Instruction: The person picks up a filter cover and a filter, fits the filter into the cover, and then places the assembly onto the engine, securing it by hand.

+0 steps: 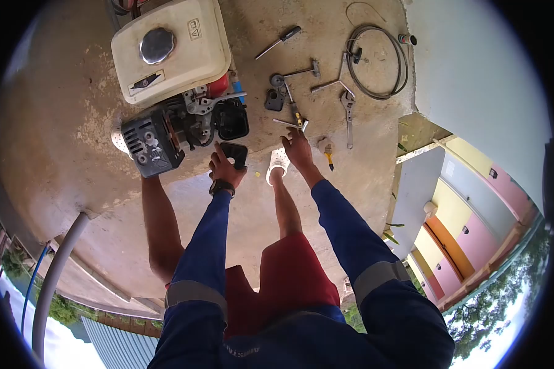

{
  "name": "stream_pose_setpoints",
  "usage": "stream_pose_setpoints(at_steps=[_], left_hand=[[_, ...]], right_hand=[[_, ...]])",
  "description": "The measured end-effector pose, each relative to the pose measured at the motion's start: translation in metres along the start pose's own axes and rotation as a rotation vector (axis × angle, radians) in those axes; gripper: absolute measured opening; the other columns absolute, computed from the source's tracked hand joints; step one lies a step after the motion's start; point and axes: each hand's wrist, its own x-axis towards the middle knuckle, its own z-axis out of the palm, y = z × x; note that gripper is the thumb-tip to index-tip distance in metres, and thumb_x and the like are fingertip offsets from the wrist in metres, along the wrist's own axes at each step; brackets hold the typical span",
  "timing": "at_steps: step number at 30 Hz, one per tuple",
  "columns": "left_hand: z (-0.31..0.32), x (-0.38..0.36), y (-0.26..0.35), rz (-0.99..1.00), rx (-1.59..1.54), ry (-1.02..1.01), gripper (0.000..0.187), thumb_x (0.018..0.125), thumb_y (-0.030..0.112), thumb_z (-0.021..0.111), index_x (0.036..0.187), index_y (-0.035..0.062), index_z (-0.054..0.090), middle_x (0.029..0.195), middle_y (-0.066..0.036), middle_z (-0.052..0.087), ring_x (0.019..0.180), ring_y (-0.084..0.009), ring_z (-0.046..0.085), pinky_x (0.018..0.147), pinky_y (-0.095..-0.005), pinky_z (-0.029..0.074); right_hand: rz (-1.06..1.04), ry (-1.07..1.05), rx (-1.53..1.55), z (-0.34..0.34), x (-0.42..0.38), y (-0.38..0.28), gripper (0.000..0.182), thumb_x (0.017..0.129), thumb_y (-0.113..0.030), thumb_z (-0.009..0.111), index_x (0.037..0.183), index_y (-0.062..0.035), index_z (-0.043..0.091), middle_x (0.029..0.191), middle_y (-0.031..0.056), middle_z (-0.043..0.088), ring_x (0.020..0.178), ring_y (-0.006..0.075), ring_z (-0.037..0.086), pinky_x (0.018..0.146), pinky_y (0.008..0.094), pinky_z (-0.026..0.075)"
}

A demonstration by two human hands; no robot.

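Note:
My left hand [224, 169] is closed on the edge of a square black plastic cover [235, 154], just below the engine's open black housing [231, 119]. A dark watch sits on that wrist. My right hand [298, 150] reaches down to the floor with its fingers stretched out. Its fingertips are at a small silver wrench [287, 124] and the yellow-and-black handle of a screwdriver [297, 117]; whether they touch is hard to make out. The engine has a cream fuel tank [178, 52] with a silver cap, and a black slotted muffler guard [152, 142].
On the concrete floor lie another screwdriver [278, 42], a black square part [274, 99], an angled socket handle [333, 83], an adjustable wrench [348, 120], a coiled cable [405, 67] and a yellow-handled brush [327, 150]. A grey pipe [58, 270] rises at left.

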Motion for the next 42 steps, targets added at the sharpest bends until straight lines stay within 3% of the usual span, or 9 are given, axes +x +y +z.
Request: stream_pose_setpoints(at_steps=[3,8,15,21,25,28,30,33,42], left_hand=[[0.028,0.046,-0.021,-0.037,0.044,0.076,0.124,0.065,0.036,0.088,0.159,0.0144,0.009,0.148,-0.018,0.034,0.134,-0.0441,0.038,0.098,-0.0651,0.043],[0.089,0.111,-0.081,0.045,0.073,0.123,0.096,0.068,0.057,0.081,0.147,0.0173,0.044,0.145,-0.02,0.041,0.136,-0.0416,0.039,0.108,-0.0609,0.035],[0.082,0.095,-0.077,0.079,0.032,0.162,0.108,0.064,0.064,0.083,0.147,0.0081,0.04,0.148,-0.023,0.041,0.135,-0.046,0.04,0.109,-0.0623,0.033],[0.011,0.042,-0.031,0.15,0.065,0.28,0.091,0.075,0.047,0.083,0.144,0.0052,0.042,0.139,-0.026,0.049,0.133,-0.0505,0.04,0.107,-0.0616,0.037],[-0.021,-0.011,-0.024,0.281,0.014,-0.104,0.062,0.085,0.033,0.077,0.134,0.0039,0.054,0.132,-0.025,0.057,0.128,-0.0404,0.051,0.097,-0.0509,0.05],[-0.099,-0.074,0.04,0.309,-0.358,-0.222,0.052,0.088,0.026,0.075,0.132,0.0032,0.056,0.118,-0.021,0.065,0.108,-0.0325,0.065,0.088,-0.0432,0.055],[-0.124,-0.095,0.065,0.26,-0.614,-0.068,0.046,0.09,0.01,0.075,0.132,0.0019,0.056,0.11,-0.014,0.069,0.089,-0.0213,0.071,0.077,-0.0308,0.058],[-0.147,-0.105,0.084,0.243,-0.863,0.032,0.049,0.09,0.003,0.073,0.134,0.0028,0.053,0.105,-0.012,0.069,0.091,-0.0142,0.069,0.077,-0.0267,0.057],[-0.169,-0.07,0.076,0.31,-1.129,0.215,0.045,0.093,-0.002,0.068,0.136,0.0012,0.052,0.105,-0.01,0.069,0.088,-0.0122,0.067,0.076,-0.0259,0.056]], right_hand=[[-0.061,0.074,-0.172,0.024,0.061,0.008,0.049,0.09,-0.026,0.069,0.132,-0.0094,0.05,0.128,0.0227,0.055,0.097,0.0441,0.066,0.077,0.0519,0.057],[-0.077,0.135,-0.262,0.045,0.126,0.001,0.045,0.089,-0.029,0.069,0.127,-0.0131,0.051,0.121,0.0175,0.056,0.103,0.0405,0.065,0.079,0.0521,0.058],[-0.178,0.101,-0.525,0.054,0.152,0.0,0.038,0.085,-0.033,0.071,0.117,-0.0164,0.058,0.111,0.0114,0.061,0.103,0.033,0.066,0.081,0.0493,0.057],[-0.144,0.254,-0.464,0.018,0.108,-0.025,0.042,0.083,-0.036,0.074,0.115,-0.0123,0.059,0.109,0.0147,0.062,0.101,0.0343,0.065,0.081,0.0509,0.055],[0.017,0.246,0.051,-0.027,0.055,-0.062,0.037,0.088,-0.029,0.074,0.112,-0.006,0.06,0.104,0.0156,0.069,0.093,0.034,0.07,0.077,0.0454,0.057],[0.066,0.181,0.317,-0.071,0.001,-0.125,0.035,0.087,-0.022,0.076,0.113,-0.0038,0.06,0.099,0.0137,0.072,0.087,0.0284,0.073,0.073,0.037,0.059],[0.026,0.175,0.376,-0.085,-0.021,-0.16,0.036,0.087,-0.018,0.078,0.114,-0.0034,0.06,0.096,0.0125,0.073,0.084,0.0246,0.074,0.071,0.0323,0.06],[-0.085,0.14,0.481,-0.092,-0.032,-0.2,0.044,0.082,-0.012,0.082,0.12,-0.0047,0.062,0.099,0.0109,0.072,0.084,0.0186,0.073,0.072,0.0295,0.059],[-0.095,0.091,0.578,-0.089,-0.031,-0.254,0.043,0.088,-0.004,0.076,0.128,-0.0045,0.061,0.105,0.0095,0.07,0.085,0.0141,0.07,0.073,0.0249,0.055]])
